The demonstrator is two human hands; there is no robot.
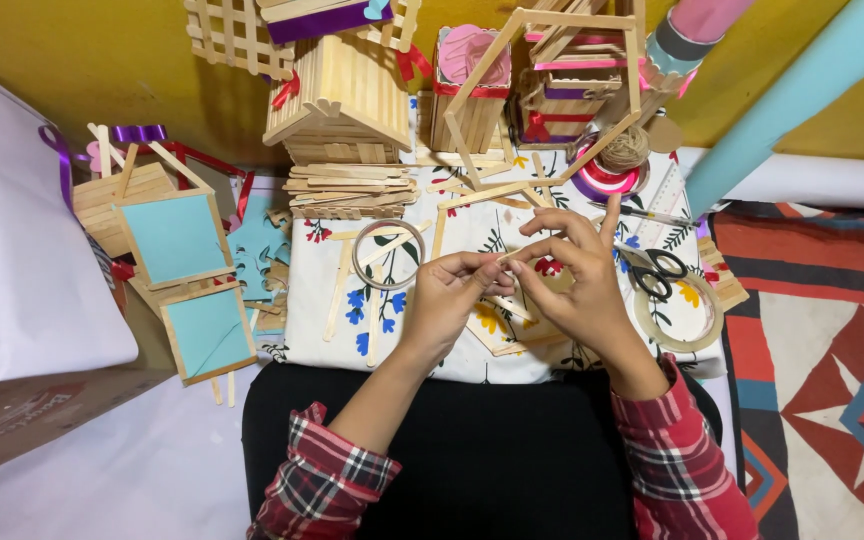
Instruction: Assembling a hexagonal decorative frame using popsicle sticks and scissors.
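A thin stick (508, 256) is pinched between both hands, left (449, 300) and right (574, 285); it could snap if bent.

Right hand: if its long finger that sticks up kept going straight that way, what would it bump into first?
The right hand has one finger aimed up the picture, toward the ball of twine on the red ribbon spool. It would probably meet those first, though depth is unclear.

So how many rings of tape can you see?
2. One tape ring lies on the flowered cloth, just beyond the left hand. The other tape ring lies right of the right hand, under the scissors. More may be hidden.
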